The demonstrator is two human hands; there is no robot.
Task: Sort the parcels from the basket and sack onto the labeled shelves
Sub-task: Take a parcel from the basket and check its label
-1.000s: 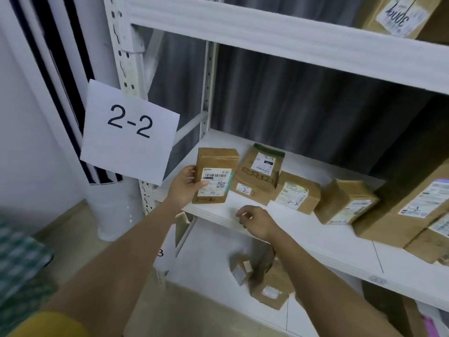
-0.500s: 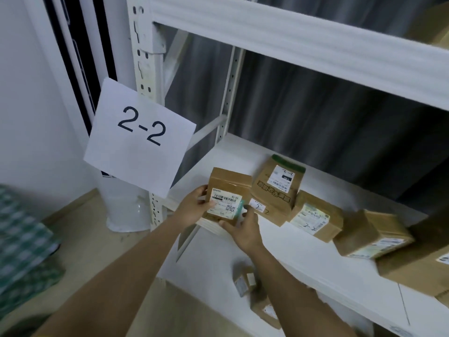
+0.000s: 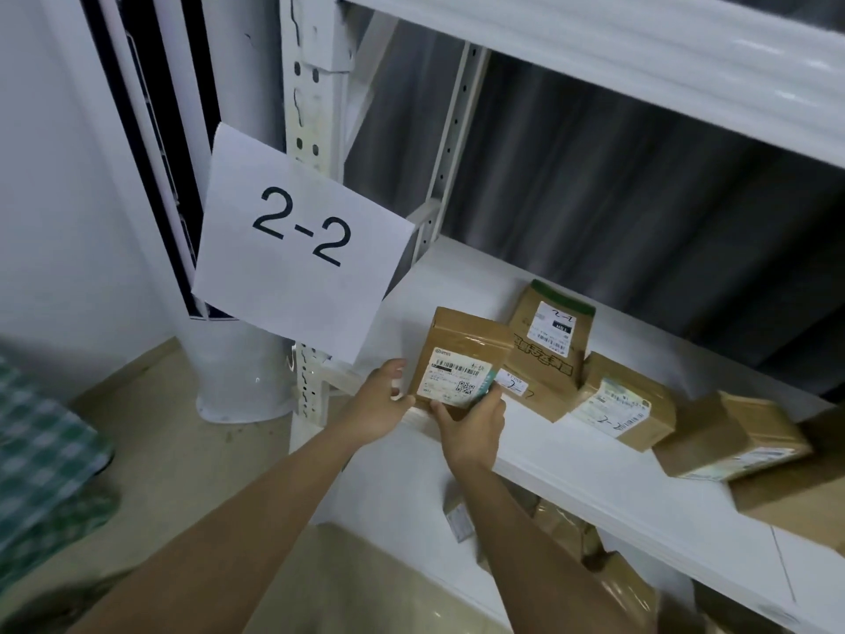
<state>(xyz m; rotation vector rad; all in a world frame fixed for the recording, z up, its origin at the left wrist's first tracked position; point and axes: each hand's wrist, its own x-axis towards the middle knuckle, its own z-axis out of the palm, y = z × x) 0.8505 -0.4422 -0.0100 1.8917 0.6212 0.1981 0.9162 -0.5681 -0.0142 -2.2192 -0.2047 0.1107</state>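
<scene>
Both hands, left hand [image 3: 382, 407] and right hand [image 3: 473, 421], grip 1 parcel [image 3: 462, 359] on the 2-2 shelf [image 3: 571, 469] beside 4 boxes.

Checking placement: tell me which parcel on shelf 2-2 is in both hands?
The leftmost parcel, upright at the shelf's front edge; the others lie untouched to its right.

- A white wall [image 3: 55, 176] fills the left of the frame.
- A dark grey curtain [image 3: 594, 185] hangs behind, upper right.
- Beige floor [image 3: 173, 450] lies at lower left.
</scene>
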